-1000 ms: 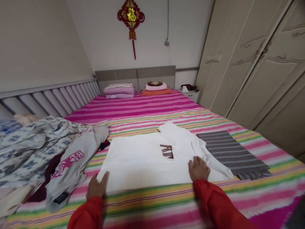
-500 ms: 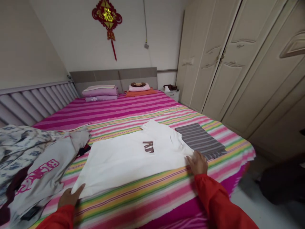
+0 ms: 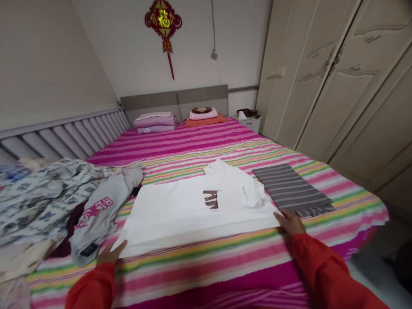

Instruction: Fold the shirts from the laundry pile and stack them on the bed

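Note:
A white T-shirt with a dark brown print lies flat on the striped bedspread, folded lengthwise with its near edge facing me. My left hand rests at its near left corner, fingers on the hem. My right hand presses flat on the near right corner by the shoulder. Both arms wear red sleeves. Whether either hand pinches the cloth cannot be told.
A folded grey striped cloth lies right of the shirt. A heap of unfolded clothes, with a grey garment lettered in pink, fills the left. Folded bedding sits by the headboard. Wardrobe doors line the right.
Both hands slid outward along the shirt's near edge to its corners, and the sleeve that lay out to the right is now tucked in. The view swung right, then back.

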